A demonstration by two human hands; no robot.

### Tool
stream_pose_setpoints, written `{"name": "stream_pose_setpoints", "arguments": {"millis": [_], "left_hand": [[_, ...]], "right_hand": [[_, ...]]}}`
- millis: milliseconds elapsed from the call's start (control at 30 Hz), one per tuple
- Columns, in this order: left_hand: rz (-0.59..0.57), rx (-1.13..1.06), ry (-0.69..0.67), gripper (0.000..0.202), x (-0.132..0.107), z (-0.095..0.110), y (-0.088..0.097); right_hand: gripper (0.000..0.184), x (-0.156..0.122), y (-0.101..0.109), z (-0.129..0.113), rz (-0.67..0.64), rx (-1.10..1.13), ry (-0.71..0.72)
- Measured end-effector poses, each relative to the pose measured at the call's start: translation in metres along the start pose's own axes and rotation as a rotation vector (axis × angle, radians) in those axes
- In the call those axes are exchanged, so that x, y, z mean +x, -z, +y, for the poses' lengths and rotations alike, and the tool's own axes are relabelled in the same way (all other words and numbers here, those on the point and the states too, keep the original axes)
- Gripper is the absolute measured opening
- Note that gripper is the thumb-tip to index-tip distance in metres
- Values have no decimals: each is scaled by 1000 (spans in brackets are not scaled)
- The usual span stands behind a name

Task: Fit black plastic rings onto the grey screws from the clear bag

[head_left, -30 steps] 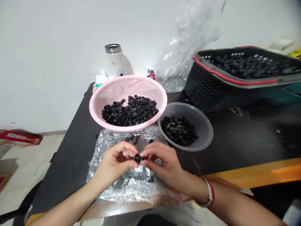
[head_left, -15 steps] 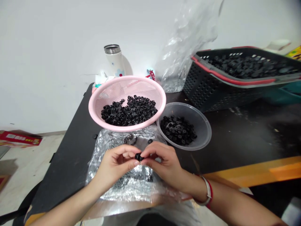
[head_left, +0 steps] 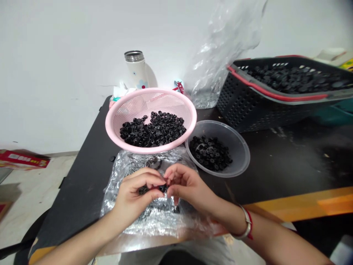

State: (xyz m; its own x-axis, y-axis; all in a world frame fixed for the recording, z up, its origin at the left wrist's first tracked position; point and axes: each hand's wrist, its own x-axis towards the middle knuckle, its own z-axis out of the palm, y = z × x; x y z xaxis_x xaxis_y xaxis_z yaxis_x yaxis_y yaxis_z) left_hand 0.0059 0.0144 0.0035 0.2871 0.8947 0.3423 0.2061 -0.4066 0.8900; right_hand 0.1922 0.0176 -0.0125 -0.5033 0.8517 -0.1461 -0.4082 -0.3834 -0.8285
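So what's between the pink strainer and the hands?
In the head view, a crinkly see-through plastic bag lies between the pink strainer and the left hand and right hand; a dark ring shows there too.

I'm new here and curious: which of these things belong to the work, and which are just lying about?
Belong to the work:
left hand, right hand, black parts between them, pink colander, clear bowl, black basket, shiny bag under the hands

Lying about:
flask, red box
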Motion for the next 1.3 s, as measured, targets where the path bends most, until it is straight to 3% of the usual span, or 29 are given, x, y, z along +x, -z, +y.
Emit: {"name": "stream_pose_setpoints", "arguments": {"millis": [133, 200, 367, 567, 767, 1000, 1300], "left_hand": [[17, 60, -94, 12, -1, -6, 0], [-1, 52, -90, 15, -1, -7, -1], [-79, 52, -161, 29, -3, -7, -4], [-127, 194, -278, 36, -9, -7, -3], [-121, 298, -422, 41, -11, -6, -4], [-87, 252, -339, 38, -8, 2, -7], [-59, 196, -293, 30, -10, 5, 0]], "right_hand": [[23, 0, 2, -5, -168, -36, -116], [24, -1, 3, -7, -192, -42, -124], [27, -2, 3, -3, -138, -13, -74], [27, -2, 4, 3, -129, 72, -132], [27, -3, 0, 8, -59, 47, -112], [29, -6, -2, 3, -21, -58, -8], [41, -8, -2, -3, -107, -35, -88]]}}
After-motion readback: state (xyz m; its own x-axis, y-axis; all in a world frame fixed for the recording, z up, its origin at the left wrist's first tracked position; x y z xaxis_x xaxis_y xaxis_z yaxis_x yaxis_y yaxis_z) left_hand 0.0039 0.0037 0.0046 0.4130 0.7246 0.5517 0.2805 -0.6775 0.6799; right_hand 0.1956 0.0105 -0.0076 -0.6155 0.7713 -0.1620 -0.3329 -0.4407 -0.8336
